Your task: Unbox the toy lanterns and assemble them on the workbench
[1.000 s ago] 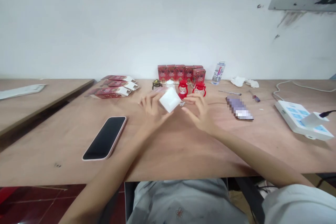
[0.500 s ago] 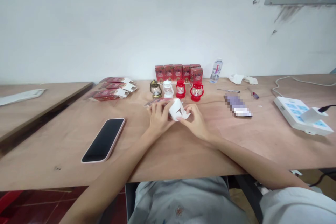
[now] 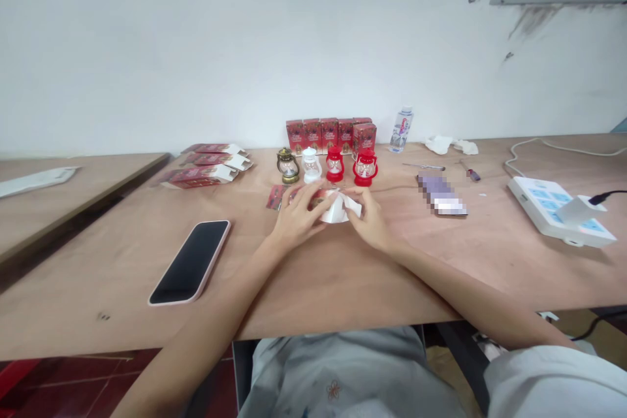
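Note:
A red cardboard box (image 3: pixel 337 209) lies on the wooden table with its white end flaps pointing towards me; my hands cover much of it. The fingers of my left hand (image 3: pixel 300 214) wrap over its left side. At its right my right hand (image 3: pixel 367 217) grips a white flap between thumb and fingers. Just behind stand a bronze-coloured lantern (image 3: pixel 288 167), a white lantern (image 3: pixel 311 166), a red lantern (image 3: pixel 335 164) and a second red lantern (image 3: pixel 365 168). Left of the box a flat red printed piece (image 3: pixel 275 197) shows partly.
Closed red boxes (image 3: pixel 329 136) stand in a row by the wall, beside a water bottle (image 3: pixel 401 129). Open boxes (image 3: pixel 198 176) lie at left, a phone (image 3: pixel 191 262) nearer me. Rightward are a blurred-out phone (image 3: pixel 441 194), a screwdriver (image 3: pixel 473 175), tissues (image 3: pixel 438 144) and a power strip (image 3: pixel 543 194).
The box's open end has tipped lower towards the table, and its flaps spread wider. My left hand has shifted over it, uncovering the red printed piece at left.

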`<action>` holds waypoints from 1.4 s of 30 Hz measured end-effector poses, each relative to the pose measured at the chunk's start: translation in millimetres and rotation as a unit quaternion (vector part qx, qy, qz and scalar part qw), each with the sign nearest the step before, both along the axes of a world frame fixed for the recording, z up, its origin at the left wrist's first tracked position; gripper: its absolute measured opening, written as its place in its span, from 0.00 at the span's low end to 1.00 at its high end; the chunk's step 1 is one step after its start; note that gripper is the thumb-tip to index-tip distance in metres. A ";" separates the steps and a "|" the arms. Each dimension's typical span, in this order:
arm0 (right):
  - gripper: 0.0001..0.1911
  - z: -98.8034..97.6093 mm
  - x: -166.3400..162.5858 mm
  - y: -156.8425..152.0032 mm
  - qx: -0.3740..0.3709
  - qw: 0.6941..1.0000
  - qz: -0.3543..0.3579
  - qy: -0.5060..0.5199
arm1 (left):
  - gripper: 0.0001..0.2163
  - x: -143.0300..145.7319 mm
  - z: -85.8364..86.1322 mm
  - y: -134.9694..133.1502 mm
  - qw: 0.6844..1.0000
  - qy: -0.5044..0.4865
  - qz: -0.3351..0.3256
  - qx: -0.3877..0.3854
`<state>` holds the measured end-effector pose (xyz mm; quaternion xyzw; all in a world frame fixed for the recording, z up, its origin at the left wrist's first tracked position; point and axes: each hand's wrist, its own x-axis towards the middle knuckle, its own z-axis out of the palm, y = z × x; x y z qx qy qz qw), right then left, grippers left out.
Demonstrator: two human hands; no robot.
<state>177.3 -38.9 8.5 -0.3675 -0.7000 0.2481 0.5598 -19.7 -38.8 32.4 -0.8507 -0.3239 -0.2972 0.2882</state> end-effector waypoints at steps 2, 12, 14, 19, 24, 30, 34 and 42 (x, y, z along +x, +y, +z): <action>0.17 1.7 1.1 -1.9 0.023 0.999 -0.017 -0.036 | 0.22 -0.5 0.0 1.6 1.000 0.010 -0.020 -0.013; 0.13 -4.0 6.9 7.6 -0.025 1.000 -0.007 0.004 | 0.24 1.1 -0.1 3.4 0.996 0.011 -0.086 0.015; 0.12 -3.7 8.5 8.9 -0.035 0.999 0.010 0.017 | 0.25 -0.2 1.3 4.4 0.996 0.012 -0.084 0.006; 0.16 3.6 11.5 4.2 -0.029 0.998 0.049 0.008 | 0.21 -3.4 0.4 8.4 0.997 0.011 -0.080 -0.021; 0.17 6.4 8.1 -5.2 -0.014 0.996 0.081 0.042 | 0.15 -24.9 3.0 14.2 0.996 -0.010 -0.075 -0.053; 0.13 -7.6 17.9 16.0 0.127 0.988 -0.080 -0.022 | 0.12 -104.2 21.6 13.2 0.993 -0.097 -0.005 -0.062; 0.19 -18.2 35.5 49.1 0.154 0.968 -0.186 -0.070 | 0.13 -180.4 14.3 17.4 0.977 -0.135 0.144 -0.076; 0.37 -21.2 47.4 92.7 0.100 0.959 -0.227 -0.134 | 0.30 -255.1 -22.8 14.8 0.914 -0.227 0.213 -0.261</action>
